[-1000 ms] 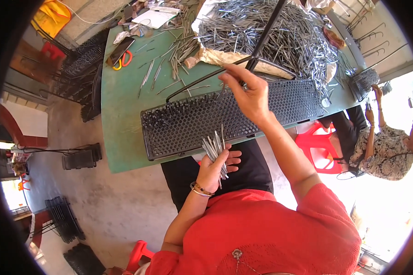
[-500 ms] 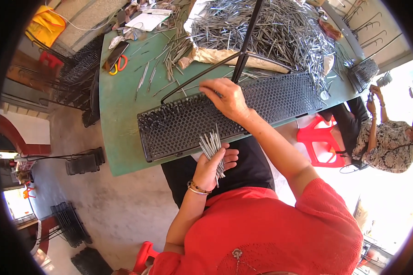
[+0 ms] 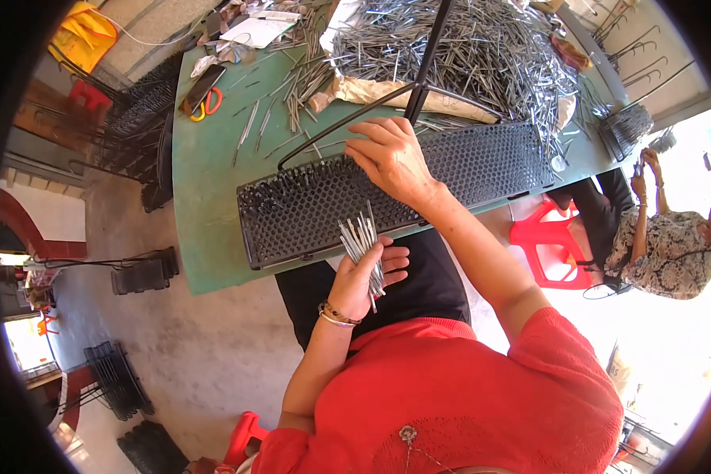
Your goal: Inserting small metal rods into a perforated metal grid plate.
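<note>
A bundle of slim silver-grey metal rods [image 3: 362,242] rests in the left hand [image 3: 354,283], thumb clamping it, other fingers loosely spread, at seven o'clock from the long black perforated tray [image 3: 308,229]; above the tray, the right hand [image 3: 396,163] curves fingers toward thumb, whether pinching anything I cannot tell; farther across the green worktop [image 3: 201,197], a big heap of similar rods [image 3: 466,63] lies at one o'clock.
</note>
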Motion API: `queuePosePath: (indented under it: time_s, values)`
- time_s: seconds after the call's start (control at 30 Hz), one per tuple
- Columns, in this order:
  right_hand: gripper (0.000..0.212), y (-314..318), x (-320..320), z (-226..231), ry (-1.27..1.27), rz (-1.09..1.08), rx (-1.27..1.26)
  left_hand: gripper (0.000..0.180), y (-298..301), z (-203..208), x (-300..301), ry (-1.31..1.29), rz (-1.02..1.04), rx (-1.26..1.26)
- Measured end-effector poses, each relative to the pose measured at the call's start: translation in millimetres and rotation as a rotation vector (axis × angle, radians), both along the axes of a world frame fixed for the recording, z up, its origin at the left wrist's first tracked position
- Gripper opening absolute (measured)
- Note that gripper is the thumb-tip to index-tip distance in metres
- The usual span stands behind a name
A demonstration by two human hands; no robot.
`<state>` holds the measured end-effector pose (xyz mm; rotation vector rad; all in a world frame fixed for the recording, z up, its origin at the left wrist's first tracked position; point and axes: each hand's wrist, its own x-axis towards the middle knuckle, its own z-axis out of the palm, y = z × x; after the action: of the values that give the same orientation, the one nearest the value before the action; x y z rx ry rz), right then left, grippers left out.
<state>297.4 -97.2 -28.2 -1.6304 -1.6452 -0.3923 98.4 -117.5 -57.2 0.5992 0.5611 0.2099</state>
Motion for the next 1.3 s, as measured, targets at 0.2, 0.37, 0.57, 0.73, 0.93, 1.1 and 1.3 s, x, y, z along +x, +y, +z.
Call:
queuePosePath:
  time_s: [0.2,0.37,0.57,0.73,0.93,1.1,1.3]
  values:
    - [0.015,-6,-6,2,0.01,-0.076,0.048,0.028,-2,-1,-3,0.039,-0.008,-0.092]
    - [0.022,-51,-24,26,0.649,-0.008,-0.378,0.028,2,11,-2,-0.098,0.013,0.008]
    - [0.023,-68,-22,12,1.13,0.243,-0.717,0.035,-5,13,8,-0.084,0.011,0.049]
    - [0.019,-69,-11,10,1.251,0.159,-0.522,0.035,-4,8,9,-0.037,0.019,0.01]
    - [0.015,-52,13,31,0.853,-0.055,-0.015,0.035,2,1,12,-0.019,-0.024,0.029]
    - [0.013,-30,29,5,0.428,-0.075,0.05,0.03,-5,-6,12,0.079,-0.041,-0.073]
    - [0.013,-23,33,-3,0.357,-0.057,0.054,0.027,1,3,8,0.028,-0.059,-0.045]
